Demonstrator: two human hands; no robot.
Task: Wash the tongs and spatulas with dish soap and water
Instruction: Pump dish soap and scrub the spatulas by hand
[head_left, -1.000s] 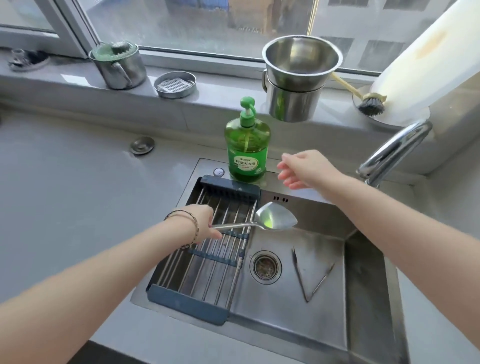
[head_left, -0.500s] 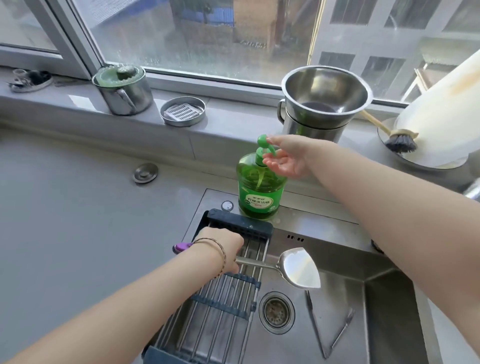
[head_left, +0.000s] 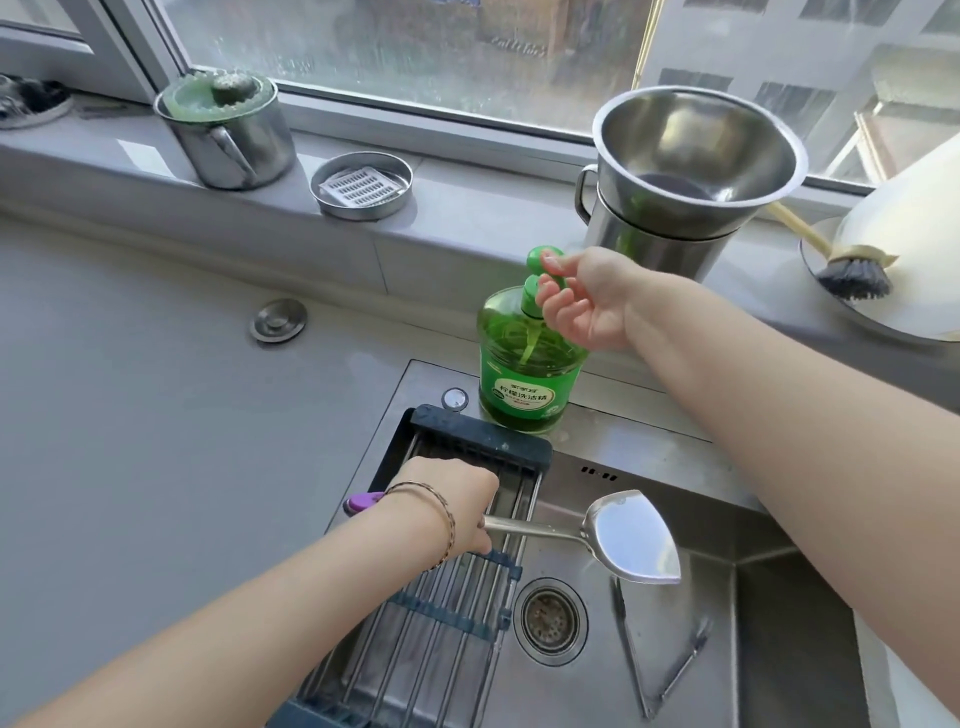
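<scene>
Mid-handle of spatula (head_left: 631, 540) is hidden inside left hand (head_left: 452, 504); only the purple end, steel shaft and blade are seen. The fingers there are concealed by the hand's back. Pump head of soap bottle (head_left: 524, 364) is partly covered by right hand (head_left: 587, 296); label text too small to be read. Upper tip of one arm of tongs (head_left: 632, 654) is masked by the blade. The rack (head_left: 467, 434) is cut off at btm edge, the white board (head_left: 924, 208) at rt edge. The dark item (head_left: 31, 101) on sill, far left, is cropped and blurred; not identified.
</scene>
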